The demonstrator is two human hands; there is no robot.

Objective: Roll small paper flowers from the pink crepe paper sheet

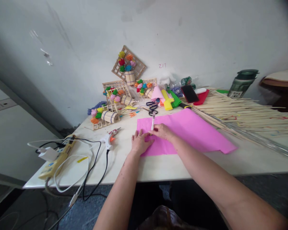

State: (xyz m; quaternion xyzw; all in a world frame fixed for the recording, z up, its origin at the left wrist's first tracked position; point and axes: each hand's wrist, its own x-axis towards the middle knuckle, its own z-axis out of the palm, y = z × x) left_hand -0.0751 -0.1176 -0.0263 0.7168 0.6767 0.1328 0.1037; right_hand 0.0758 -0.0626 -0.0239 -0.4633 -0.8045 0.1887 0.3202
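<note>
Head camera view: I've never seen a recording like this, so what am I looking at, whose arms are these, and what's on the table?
The one picture comes from a camera on a person's head, looking down at their own bare arms. The left hand presses flat on a pink sheet on the white table. The right hand holds a small white pen-like tool upright on the sheet; what it is exactly, I cannot tell. Nearby lie a glue gun, black scissors, a pile of bamboo sticks and small stick frames with coloured flowers.
</note>
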